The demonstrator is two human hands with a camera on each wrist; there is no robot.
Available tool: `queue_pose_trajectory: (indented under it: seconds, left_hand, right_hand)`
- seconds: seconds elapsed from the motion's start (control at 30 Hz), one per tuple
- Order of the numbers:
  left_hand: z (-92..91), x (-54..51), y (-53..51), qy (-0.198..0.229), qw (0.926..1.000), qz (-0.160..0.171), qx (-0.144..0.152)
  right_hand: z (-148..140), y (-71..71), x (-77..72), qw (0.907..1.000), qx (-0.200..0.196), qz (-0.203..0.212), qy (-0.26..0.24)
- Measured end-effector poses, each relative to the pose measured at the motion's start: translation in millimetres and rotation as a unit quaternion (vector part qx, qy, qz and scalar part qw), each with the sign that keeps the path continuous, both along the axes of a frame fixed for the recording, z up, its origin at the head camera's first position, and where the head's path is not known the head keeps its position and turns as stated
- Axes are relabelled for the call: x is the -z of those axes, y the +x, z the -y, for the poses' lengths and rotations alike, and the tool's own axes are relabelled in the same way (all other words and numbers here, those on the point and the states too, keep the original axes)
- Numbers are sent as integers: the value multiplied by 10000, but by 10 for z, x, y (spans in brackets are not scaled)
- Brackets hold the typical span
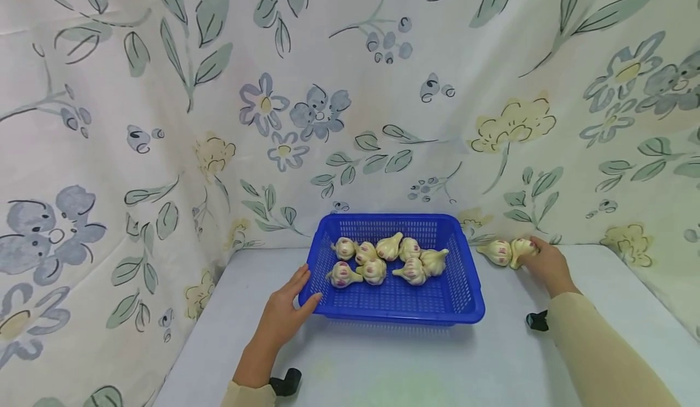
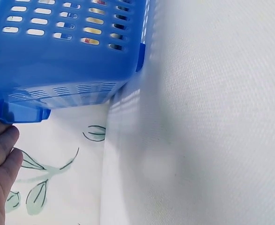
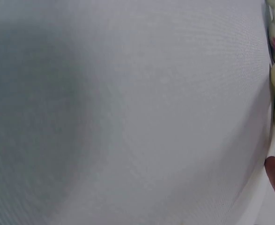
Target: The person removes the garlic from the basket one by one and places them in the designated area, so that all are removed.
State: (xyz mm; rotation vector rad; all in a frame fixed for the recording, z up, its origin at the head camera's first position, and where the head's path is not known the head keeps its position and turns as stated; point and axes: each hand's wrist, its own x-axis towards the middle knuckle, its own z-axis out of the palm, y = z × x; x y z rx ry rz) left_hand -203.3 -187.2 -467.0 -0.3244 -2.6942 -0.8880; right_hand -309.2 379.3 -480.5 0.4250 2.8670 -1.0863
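A blue plastic basket (image 1: 394, 310) with slotted walls stands on the white table, several garlic bulbs (image 1: 389, 247) lying inside it toward the back and middle. My left hand (image 1: 284, 310) is at the basket's left side, its thumb by the rim and its fingers extended along the outside. In the left wrist view, the fingers (image 2: 3, 145) touch the underside of the rim. To the right of the basket, my right hand (image 1: 547, 264) holds a garlic bulb (image 1: 522, 250) between thumb and fingers. Another garlic bulb (image 1: 497, 253) lies right beside it. The right wrist view shows only parts of both bulbs.
A floral cloth (image 1: 350, 109) hangs behind and to the left of the white table (image 1: 372, 364). Dark wrist-worn devices are near each sleeve, one by the left wrist (image 1: 287, 383) and one by the right (image 1: 537, 321).
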Motion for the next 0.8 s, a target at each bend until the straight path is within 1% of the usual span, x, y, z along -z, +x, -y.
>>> queue_pose_trajectory:
  seconds: [0.2,0.43,0.8]
  left_hand:
    - [-3,7,7,-20,10000,10,-52]
    - [-6,-5,5,11,10000,-1,-91]
    - [-5,5,-4,36,10000,27,-87]
  right_hand:
    - [14,9,1,10000,-50,-55,31]
    - [42,33,-41,9997,-143,-146,142]
    - [34,58,-52,9994,-249,-108,199]
